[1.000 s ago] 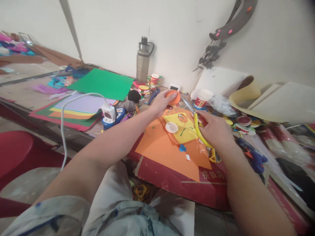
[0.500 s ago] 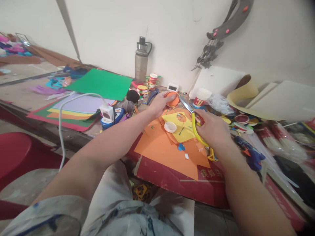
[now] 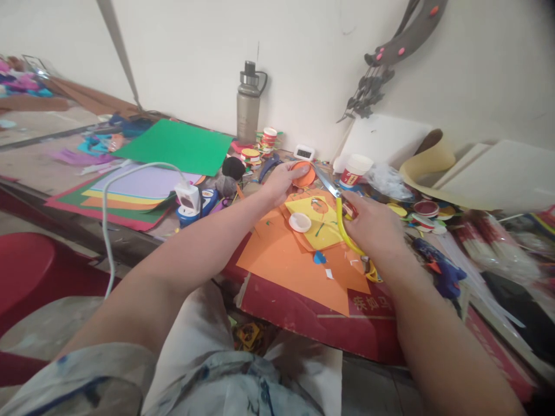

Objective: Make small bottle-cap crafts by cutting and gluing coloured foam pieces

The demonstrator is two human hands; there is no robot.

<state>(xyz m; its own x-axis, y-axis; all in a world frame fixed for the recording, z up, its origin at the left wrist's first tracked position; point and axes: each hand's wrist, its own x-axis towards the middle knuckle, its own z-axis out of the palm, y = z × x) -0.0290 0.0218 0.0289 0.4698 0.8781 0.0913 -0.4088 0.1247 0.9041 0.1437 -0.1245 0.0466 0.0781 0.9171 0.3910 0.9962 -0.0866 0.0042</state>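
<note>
Between the fingers of my left hand (image 3: pixel 281 182) is an orange disc (image 3: pixel 304 175), which looks like a round cut of paper. My right hand (image 3: pixel 370 222) is closed on yellow-handled scissors (image 3: pixel 342 228), whose blades reach up and left to the disc's right edge. Below my hands, yellow paper (image 3: pixel 327 231) with a round cut-out lies on a larger orange sheet (image 3: pixel 277 260). A small white lid or shallow cup (image 3: pixel 300 222) rests on the yellow paper, and a blue scrap (image 3: pixel 319 257) lies nearby.
Stacked coloured sheets (image 3: pixel 130 199) and a green sheet (image 3: pixel 177 147) lie to the left, beside a white charger (image 3: pixel 188 197). A bottle (image 3: pixel 248 107) stands by the wall. At the right are a paper cup (image 3: pixel 356 170), a blue glue gun (image 3: pixel 442 268) and bagged sticks (image 3: pixel 489 242).
The disc has shifted very slightly in my left hand, and my left thumb sits a little differently on it. The scissors stay against its edge.
</note>
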